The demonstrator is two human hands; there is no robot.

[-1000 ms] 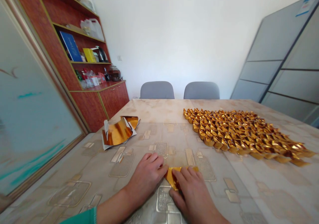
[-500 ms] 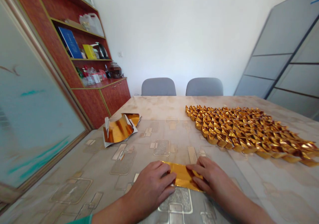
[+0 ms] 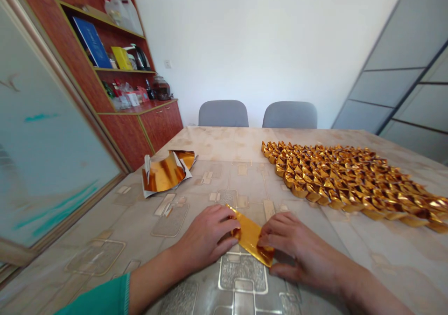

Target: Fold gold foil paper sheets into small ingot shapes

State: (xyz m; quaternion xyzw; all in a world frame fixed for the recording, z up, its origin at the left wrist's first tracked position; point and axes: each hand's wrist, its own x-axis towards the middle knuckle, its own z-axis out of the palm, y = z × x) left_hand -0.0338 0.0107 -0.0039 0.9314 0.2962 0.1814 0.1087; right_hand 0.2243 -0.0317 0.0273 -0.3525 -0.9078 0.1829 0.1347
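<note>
A folded strip of gold foil paper (image 3: 249,234) lies slanted on the table between my hands. My left hand (image 3: 210,233) pinches its upper left end between thumb and fingers. At the lower right end, the bent fingers of my right hand (image 3: 292,247) press on the foil, with the thumb low beside its corner. To the right stand rows of folded gold foil ingots (image 3: 336,179), packed close together. A small stack of loose gold foil sheets (image 3: 164,172) with white undersides, curled at the edges, rests at the left.
A patterned cover lies over the table (image 3: 115,231). Two grey chairs (image 3: 223,113) stand at its far edge. A red-brown cabinet (image 3: 140,123) with bottles and a kettle on its shelves is at the left, and grey panels (image 3: 392,86) lean at the right.
The foil strip has turned so that its right end points down toward me. My right hand's fingers have curled in over that end. The view has tilted slightly downward.
</note>
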